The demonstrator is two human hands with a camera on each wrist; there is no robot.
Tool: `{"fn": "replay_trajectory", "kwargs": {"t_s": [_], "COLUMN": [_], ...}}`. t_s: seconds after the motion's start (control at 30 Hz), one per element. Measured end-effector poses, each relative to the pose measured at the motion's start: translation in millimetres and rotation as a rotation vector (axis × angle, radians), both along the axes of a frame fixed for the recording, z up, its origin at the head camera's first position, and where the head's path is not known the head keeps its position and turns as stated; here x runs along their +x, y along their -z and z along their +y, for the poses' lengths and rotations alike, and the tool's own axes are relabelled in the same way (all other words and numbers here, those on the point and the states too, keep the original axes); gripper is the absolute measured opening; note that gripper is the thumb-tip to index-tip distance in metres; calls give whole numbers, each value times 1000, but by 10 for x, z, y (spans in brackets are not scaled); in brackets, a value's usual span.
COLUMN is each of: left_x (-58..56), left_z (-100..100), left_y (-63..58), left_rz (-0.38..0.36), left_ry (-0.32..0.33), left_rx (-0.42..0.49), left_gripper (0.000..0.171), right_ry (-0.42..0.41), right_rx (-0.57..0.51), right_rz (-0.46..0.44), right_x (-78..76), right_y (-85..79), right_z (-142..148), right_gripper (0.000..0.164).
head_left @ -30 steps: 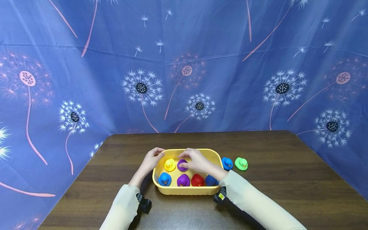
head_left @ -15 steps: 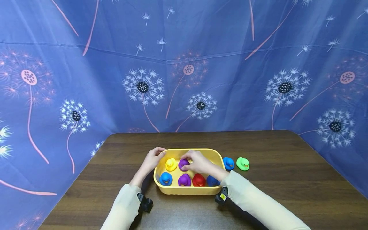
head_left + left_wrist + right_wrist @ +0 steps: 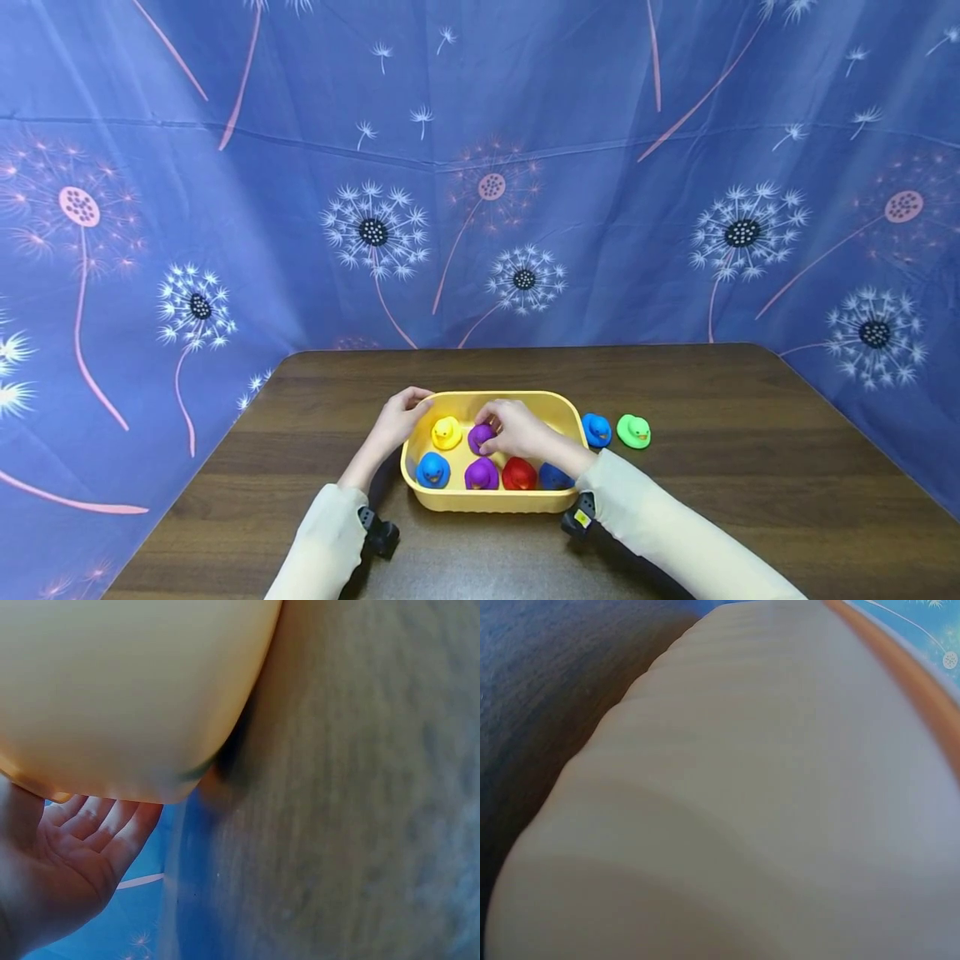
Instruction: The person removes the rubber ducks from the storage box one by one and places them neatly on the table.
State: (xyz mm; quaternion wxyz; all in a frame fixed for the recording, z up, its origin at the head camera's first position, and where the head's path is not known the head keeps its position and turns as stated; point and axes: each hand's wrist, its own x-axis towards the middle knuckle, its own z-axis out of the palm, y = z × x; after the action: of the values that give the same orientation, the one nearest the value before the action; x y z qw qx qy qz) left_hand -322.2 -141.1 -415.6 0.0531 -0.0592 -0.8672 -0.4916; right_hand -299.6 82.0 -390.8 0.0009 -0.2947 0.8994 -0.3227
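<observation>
A yellow plastic tub (image 3: 495, 500) holds several rubber ducks. My right hand (image 3: 517, 427) reaches into it, thumb and fingers pinching a purple rubber duck (image 3: 479, 438) toward the back. My left hand (image 3: 393, 419) holds the tub's left end; in the left wrist view its thumb goes over the rim and its fingers (image 3: 124, 844) lie along the outer wall. A yellow duck (image 3: 446, 433) sits left of the pinched one. Along the front wall stand a blue duck (image 3: 432, 471), a second purple duck (image 3: 482, 474), a red duck (image 3: 519, 473) and a dark blue duck (image 3: 553, 477).
On the brown wooden table (image 3: 750, 500), a blue duck (image 3: 597, 430) and a green duck (image 3: 634, 431) stand just right of the tub. Behind the table hangs a blue dandelion-print cloth (image 3: 600, 208). The tub's front wall (image 3: 727, 787) fills most of the right wrist view.
My right thumb and fingers have closed in around the back purple duck, which now sits slightly tilted between them. The left hand stays at the tub's left end.
</observation>
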Motion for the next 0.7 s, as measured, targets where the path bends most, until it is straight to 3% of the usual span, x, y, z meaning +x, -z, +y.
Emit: {"fn": "replay_trajectory", "kwargs": {"t_s": [0.7], "left_x": [28], "left_z": [6], "left_y": [-14], "left_rz": [-3], "left_ry": [-2], "left_rx": [-17], "left_gripper": [23], "right_ry": [53], "right_rx": [9], "right_rz": [-20], "right_x": [26], "right_y": [-14], "right_z": [5], "right_gripper": [30]}}
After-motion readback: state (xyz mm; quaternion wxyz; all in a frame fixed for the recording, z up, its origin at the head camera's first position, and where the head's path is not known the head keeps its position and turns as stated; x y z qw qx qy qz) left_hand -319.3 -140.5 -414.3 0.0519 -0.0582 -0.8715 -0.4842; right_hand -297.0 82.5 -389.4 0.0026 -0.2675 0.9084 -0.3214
